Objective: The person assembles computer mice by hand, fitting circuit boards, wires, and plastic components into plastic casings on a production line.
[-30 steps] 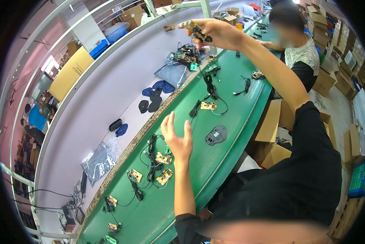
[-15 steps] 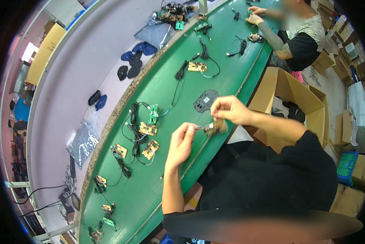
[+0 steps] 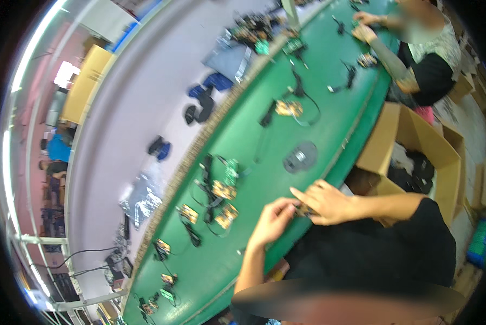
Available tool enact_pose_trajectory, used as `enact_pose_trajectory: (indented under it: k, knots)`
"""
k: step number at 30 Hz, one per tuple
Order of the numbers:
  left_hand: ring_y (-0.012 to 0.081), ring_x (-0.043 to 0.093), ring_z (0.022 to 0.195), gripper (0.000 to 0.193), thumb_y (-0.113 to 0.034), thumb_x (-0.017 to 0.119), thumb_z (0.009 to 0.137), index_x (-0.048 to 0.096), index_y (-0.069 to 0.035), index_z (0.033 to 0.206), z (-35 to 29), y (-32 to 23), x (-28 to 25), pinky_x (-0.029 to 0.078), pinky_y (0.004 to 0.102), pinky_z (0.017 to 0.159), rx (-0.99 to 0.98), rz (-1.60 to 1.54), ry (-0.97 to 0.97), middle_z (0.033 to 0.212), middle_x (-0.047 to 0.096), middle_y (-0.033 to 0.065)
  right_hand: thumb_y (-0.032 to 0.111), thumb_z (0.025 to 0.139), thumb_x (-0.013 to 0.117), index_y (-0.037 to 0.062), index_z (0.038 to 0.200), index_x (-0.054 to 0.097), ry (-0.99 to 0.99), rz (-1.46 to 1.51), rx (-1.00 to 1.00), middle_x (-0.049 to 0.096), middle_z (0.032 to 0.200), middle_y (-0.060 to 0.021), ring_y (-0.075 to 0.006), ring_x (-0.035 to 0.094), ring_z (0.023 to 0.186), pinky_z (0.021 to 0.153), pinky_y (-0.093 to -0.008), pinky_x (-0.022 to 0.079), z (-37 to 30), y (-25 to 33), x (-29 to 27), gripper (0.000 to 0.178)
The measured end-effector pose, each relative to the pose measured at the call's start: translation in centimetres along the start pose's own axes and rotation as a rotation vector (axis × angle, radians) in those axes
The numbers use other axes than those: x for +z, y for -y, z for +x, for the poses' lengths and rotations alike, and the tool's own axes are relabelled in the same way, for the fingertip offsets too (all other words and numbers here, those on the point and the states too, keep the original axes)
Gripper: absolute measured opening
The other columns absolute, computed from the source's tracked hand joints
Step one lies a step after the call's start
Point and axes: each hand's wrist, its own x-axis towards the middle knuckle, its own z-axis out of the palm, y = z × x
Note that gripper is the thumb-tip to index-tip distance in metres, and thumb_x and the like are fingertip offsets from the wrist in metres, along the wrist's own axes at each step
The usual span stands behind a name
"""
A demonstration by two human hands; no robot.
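Both hands meet over the near edge of the green conveyor belt [image 3: 264,192]. Between them is a small circuit board [image 3: 303,210], mostly covered by fingers and blurred. My left hand [image 3: 272,222] pinches its left side with thumb and forefinger. My right hand [image 3: 329,205] is closed around its other side, the back of the hand uppermost. Beyond my hands, a dark grey gamepad-shaped shell [image 3: 301,157] lies on the belt. Left of my hands are a green circuit board [image 3: 231,172], a tan circuit board [image 3: 224,190] and another tan board [image 3: 226,215], with black cables among them.
More boards with coiled cables lie along the belt, including a tan board [image 3: 289,108] farther up. A stone-coloured ledge [image 3: 191,151] borders a pale shelf with plastic bags [image 3: 141,200] and dark shells. An open cardboard box [image 3: 381,138] stands right. A co-worker [image 3: 416,65] works at the far end.
My hands have come together; the left was holding a wire end apart from the right, with the board between. The whole view has shifted, so the belt appears farther right and lower.
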Motion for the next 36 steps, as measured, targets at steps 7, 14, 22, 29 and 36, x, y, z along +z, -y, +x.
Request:
enact_pose_trajectory:
  k: [7, 14, 22, 29, 36]
  knots:
    - [0.0063, 0.050, 0.077, 0.026, -0.016, 0.055, 0.103, 0.067, 0.000, 0.120, -1.0, 1.0, -0.9, 0.043, 0.0232, 0.069, 0.030, -0.073, -0.050, 0.087, 0.059, -0.0031, 0.012, 0.079, 0.064, -0.0032, 0.157, 0.016, 0.093, 0.115, -0.027, 0.063, 0.109, -0.0152, -0.0348, 0.059, 0.102, 0.093, -0.0444, 0.044, 0.2, -0.4, -1.9, 0.093]
    - [0.0079, 0.051, 0.077, 0.025, -0.014, 0.056, 0.102, 0.068, 0.001, 0.118, 0.0, 1.9, -1.5, 0.044, 0.0248, 0.069, 0.031, -0.056, -0.134, 0.089, 0.061, -0.0004, 0.009, 0.081, 0.060, -0.0006, 0.158, 0.015, 0.102, 0.191, -0.111, 0.056, 0.113, -0.0188, -0.0360, 0.053, 0.100, 0.092, -0.0443, 0.045, 0.2, -0.3, -1.9, 0.089]
    - [0.0209, 0.066, 0.087, 0.018, -0.006, 0.063, 0.094, 0.071, 0.000, 0.108, 1.7, 1.8, -0.5, 0.052, 0.0305, 0.081, 0.300, 0.397, -0.404, 0.098, 0.069, 0.0135, 0.022, 0.083, 0.071, 0.0116, 0.150, 0.041, 0.024, 0.246, -0.104, 0.056, 0.097, -0.0129, -0.0309, 0.057, 0.092, 0.082, -0.0427, 0.047, 0.9, -0.5, -2.6, 0.074]
    - [0.0198, 0.068, 0.075, 0.015, -0.010, 0.073, 0.088, 0.073, -0.001, 0.100, 2.3, 2.8, 0.2, 0.053, 0.0307, 0.072, 0.325, 0.457, -0.555, 0.087, 0.072, 0.0116, 0.020, 0.085, 0.070, 0.0085, 0.112, 0.064, -0.047, 0.208, -0.161, 0.061, 0.094, -0.0092, -0.0311, 0.063, 0.089, 0.075, -0.0432, 0.049, 1.0, -1.7, -2.4, 0.030]
    - [0.0169, 0.068, 0.079, 0.014, -0.008, 0.074, 0.087, 0.076, 0.000, 0.098, 3.9, 3.6, 0.4, 0.053, 0.0287, 0.074, 0.354, 0.307, -0.626, 0.090, 0.073, 0.0104, 0.028, 0.090, 0.074, 0.0001, 0.100, 0.069, -0.092, 0.553, -0.134, 0.068, 0.087, -0.0110, -0.0221, 0.064, 0.077, 0.070, -0.0350, 0.052, 4.8, -6.0, -4.2, 0.031]
